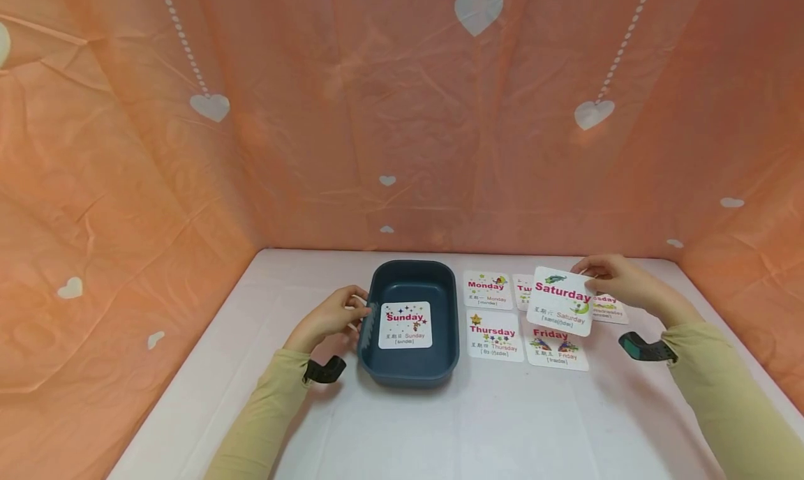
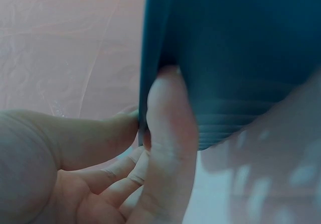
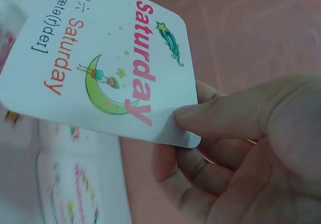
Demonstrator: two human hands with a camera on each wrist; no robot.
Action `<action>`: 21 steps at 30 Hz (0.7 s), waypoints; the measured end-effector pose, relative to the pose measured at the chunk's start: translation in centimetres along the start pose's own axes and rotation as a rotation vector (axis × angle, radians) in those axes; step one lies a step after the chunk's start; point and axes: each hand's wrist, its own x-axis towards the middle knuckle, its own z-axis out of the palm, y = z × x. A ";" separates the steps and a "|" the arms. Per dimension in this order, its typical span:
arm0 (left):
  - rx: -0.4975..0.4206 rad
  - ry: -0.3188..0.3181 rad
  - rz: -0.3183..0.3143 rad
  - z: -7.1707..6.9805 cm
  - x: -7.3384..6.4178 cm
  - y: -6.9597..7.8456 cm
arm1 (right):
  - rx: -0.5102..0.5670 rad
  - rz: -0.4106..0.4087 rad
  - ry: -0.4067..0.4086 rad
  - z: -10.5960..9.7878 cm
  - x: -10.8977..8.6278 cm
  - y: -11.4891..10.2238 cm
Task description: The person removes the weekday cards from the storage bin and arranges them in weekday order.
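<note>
My right hand [image 1: 618,283] pinches one corner of a white Saturday flashcard [image 1: 559,314] between thumb and fingers. That card is held above the other flashcards, tilted, with its printed face showing. In the right wrist view the thumb [image 3: 220,114] presses on the card's face and the fingers curl behind it. My left hand [image 1: 326,321] grips the left rim of a dark blue plastic tub [image 1: 411,380]. The left wrist view shows the tub wall [image 2: 241,48] between the thumb and a finger. Inside the tub is a Sunday flashcard [image 1: 405,332], face up.
Right of the tub lie a Monday card [image 1: 488,298], a Thursday card [image 1: 493,337] and a Friday card [image 1: 555,354]. The Tuesday card [image 1: 520,296] and Wednesday card [image 1: 612,312] are partly hidden behind the held card. An orange cloth wall [image 1: 427,131] surrounds the white table [image 1: 477,424].
</note>
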 end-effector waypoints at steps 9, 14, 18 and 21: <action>0.006 -0.011 0.020 -0.1 0.0 0.0 | -0.008 0.051 -0.063 -0.7 -2.1 3.6; 0.010 -0.003 0.010 0.0 0.0 -0.1 | -0.015 0.095 -0.104 -0.8 -3.1 5.0; 0.008 -0.004 0.010 0.0 0.0 -0.2 | -0.021 0.105 -0.123 -1.0 -4.0 6.0; 0.007 -0.007 0.009 0.0 0.0 -0.2 | -0.001 0.100 -0.143 -1.1 -4.5 6.9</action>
